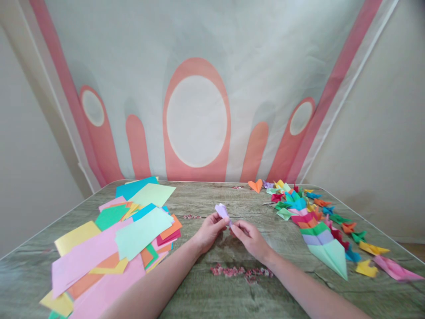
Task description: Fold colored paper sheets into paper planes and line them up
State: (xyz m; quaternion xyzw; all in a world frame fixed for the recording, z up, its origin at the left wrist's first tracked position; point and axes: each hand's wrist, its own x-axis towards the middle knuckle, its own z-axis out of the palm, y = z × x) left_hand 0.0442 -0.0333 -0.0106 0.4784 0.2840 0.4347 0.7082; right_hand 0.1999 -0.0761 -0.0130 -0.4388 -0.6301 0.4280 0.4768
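Observation:
A small lilac folded paper piece (222, 211) is held above the middle of the table. My left hand (210, 231) pinches its lower left side with fingers closed. My right hand (249, 238) pinches its lower right end, fingers closed as well. Both forearms reach in from the bottom edge of the view. The wood-patterned table (212, 283) lies beneath them.
A loose heap of coloured paper sheets (116, 239) covers the table's left. Several folded paper figures (312, 217) lie at the right, among them a green paper plane (328, 254) and an orange heart (255, 185). Pink scraps (239, 271) lie near my wrists. A patterned cloth hangs behind.

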